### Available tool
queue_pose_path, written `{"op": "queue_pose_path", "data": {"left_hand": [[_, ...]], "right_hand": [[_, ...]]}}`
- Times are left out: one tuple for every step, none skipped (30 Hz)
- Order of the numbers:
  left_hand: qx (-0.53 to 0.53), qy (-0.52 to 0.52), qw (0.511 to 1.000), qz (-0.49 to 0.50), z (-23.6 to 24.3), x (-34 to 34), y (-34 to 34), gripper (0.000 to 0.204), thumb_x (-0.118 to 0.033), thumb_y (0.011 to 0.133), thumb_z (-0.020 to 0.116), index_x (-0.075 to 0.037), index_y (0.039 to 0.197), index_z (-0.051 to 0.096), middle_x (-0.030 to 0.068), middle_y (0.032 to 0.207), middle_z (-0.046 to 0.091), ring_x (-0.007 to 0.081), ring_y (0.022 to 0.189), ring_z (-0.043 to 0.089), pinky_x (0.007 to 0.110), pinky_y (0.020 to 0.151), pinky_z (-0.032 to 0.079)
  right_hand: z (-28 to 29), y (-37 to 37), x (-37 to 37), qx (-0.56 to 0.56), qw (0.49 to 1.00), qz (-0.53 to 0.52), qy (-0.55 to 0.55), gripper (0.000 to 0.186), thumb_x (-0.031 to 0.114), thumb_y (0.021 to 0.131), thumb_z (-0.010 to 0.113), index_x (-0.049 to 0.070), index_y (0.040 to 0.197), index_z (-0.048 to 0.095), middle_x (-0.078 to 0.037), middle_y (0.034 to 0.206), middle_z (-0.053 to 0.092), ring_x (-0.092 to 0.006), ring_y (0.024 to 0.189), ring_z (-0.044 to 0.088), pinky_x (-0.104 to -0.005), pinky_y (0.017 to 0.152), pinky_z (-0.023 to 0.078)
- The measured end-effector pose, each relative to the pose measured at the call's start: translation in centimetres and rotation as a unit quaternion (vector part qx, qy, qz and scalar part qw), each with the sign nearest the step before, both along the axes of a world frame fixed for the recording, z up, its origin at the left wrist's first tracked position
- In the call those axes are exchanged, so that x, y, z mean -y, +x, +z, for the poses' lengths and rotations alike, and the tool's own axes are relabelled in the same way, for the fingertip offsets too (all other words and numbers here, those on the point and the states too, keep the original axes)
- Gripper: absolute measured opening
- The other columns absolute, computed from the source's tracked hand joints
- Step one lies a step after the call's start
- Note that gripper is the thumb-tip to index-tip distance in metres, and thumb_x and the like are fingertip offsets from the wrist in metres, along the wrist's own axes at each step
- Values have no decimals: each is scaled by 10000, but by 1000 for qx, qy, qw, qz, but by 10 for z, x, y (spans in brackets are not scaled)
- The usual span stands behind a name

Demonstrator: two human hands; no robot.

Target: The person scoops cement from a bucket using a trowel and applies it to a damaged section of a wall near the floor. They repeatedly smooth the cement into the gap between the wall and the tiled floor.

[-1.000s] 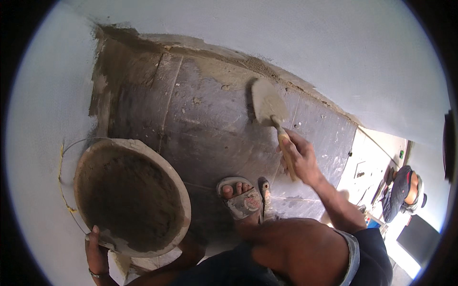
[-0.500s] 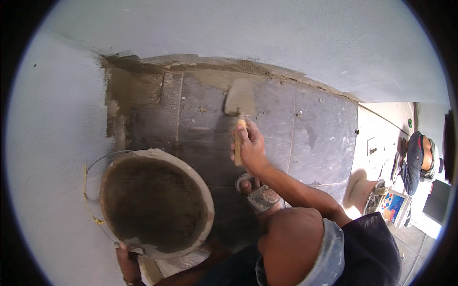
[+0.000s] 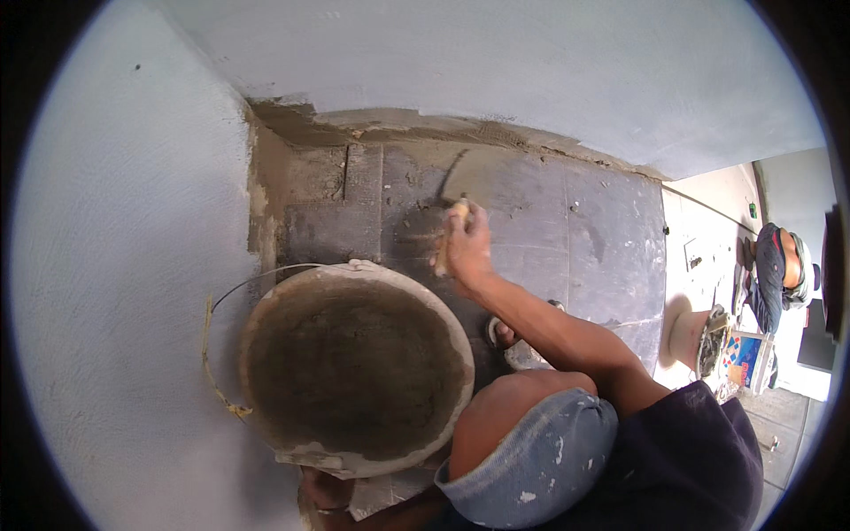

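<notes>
My right hand (image 3: 467,243) is closed around the wooden handle of a trowel (image 3: 482,177). The blade lies flat against the grey tiles, close to the mortar strip at the wall base, and looks slightly blurred. A large round bucket (image 3: 467,363) with a mortar-crusted rim stands at the left, dark grey mortar (image 3: 354,367) inside it. At the bucket's lower edge, my left hand (image 3: 326,488) holds it just under the rim; the rim hides most of its fingers. The bucket's wire handle (image 3: 209,341) hangs out toward the left wall.
Grey walls (image 3: 115,265) meet in a corner at the upper left. Mortar crumbs dot the tiled floor (image 3: 611,248). My foot (image 3: 527,354) is behind my right forearm. At the right are another bucket (image 3: 695,341), a printed box (image 3: 748,358) and another person bending over (image 3: 784,265).
The view has shifted, so corner and bucket appear farther right. The trowel blade has swung to the right and flatter. My left hand has slipped lower beneath the bucket's rim.
</notes>
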State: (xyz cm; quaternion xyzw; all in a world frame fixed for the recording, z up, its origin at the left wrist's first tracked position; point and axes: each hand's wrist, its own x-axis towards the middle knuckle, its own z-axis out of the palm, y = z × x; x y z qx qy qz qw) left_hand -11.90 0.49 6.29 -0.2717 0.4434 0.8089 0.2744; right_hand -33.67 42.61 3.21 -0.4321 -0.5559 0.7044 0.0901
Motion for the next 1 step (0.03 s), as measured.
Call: {"op": "queue_pose_path", "data": {"left_hand": [[2,4,1000,0,-14,11,16,764,-671,932,525,-175,1505,430,109,1494,487,319,1369,465,586,1125,376]], "right_hand": [[-7,1,-2,-2,1000,-16,10,469,179,1055,503,69,1467,306,-119,974,547,-172,614,560,-353,428,539]]}}
